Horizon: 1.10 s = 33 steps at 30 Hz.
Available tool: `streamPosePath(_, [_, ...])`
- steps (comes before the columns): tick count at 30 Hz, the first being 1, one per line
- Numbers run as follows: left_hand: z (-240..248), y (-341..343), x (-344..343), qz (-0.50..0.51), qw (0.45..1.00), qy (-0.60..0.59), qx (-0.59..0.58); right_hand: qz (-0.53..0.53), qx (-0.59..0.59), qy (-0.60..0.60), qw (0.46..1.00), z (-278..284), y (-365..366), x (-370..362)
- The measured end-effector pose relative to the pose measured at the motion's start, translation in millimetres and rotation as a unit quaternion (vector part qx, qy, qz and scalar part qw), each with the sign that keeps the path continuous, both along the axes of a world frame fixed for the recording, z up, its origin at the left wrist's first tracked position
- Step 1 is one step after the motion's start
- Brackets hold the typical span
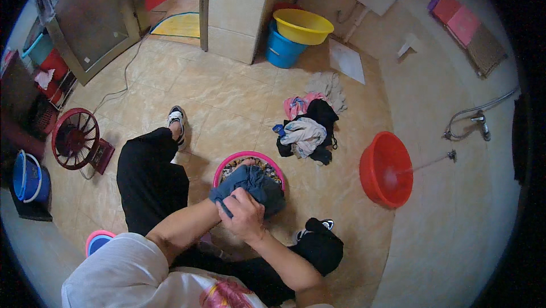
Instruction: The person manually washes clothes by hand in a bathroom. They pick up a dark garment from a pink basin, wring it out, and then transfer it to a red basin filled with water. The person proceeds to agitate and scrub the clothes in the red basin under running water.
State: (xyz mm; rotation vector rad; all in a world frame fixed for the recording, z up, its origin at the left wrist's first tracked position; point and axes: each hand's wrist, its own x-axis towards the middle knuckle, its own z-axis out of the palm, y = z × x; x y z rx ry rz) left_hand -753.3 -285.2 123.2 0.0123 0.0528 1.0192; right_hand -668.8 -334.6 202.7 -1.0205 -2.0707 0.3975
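Though beyond hands (245, 215), clothes (307, 134) (heap) near red basin (375, 166).

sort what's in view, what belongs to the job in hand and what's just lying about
In the job:
cloth, gripped by the right hand
left hand, mostly covered by the cloth
pink basin beneath
probably the clothes pile and red basin, water running in

Seemingly lying about:
yellow basin
blue bucket under it
red wheel

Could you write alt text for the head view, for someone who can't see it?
A person's right hand grips a dark blue-grey cloth over a round pink-rimmed object; the cloth mostly hides the left hand. Beyond, clothes lie heaped on the tiled floor; at right, water jets from a wall spout into a red tub.
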Motion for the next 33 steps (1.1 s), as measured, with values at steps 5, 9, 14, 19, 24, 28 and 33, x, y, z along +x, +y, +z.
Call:
streamPosePath(5, [31.5,-7.5,24.5,0.001,0.96,0.239,-0.146,-0.228,-0.032,-0.016,0.973,-28.2,65.2,37.0])
streamPosePath(9, [-36.3,8.6,-1.2,0.005,0.99,0.138,-0.033,-0.048,-0.006,0.032,0.998,4.3,22.2,5.6])
streamPosePath(14, [-32.9,-11.1,-1.8,-0.003,0.982,0.182,-0.045,-0.094,0.007,-0.005,0.996,-25.1,33.6,8.8])
streamPosePath(19, [68.6,-4.4,1.5,-0.036,0.968,0.246,-0.046,-0.088,-0.437,0.518,0.73,-61.9,94.2,83.2])
streamPosePath(24, [57.9,8.3,-10.8,0.003,0.946,0.308,0.098,0.053,-0.586,0.619,0.521,-77.2,83.4,71.7])
streamPosePath(28, [58.3,6.3,-7.6,0.03,0.947,0.315,0.05,-0.084,-0.557,0.547,0.619,-91.2,78.3,78.3])
streamPosePath(33, [22.5,16.1,-22.4,0.099,0.941,0.305,-0.111,-0.205,-0.37,0.667,0.614,-49.6,95.3,109.8])
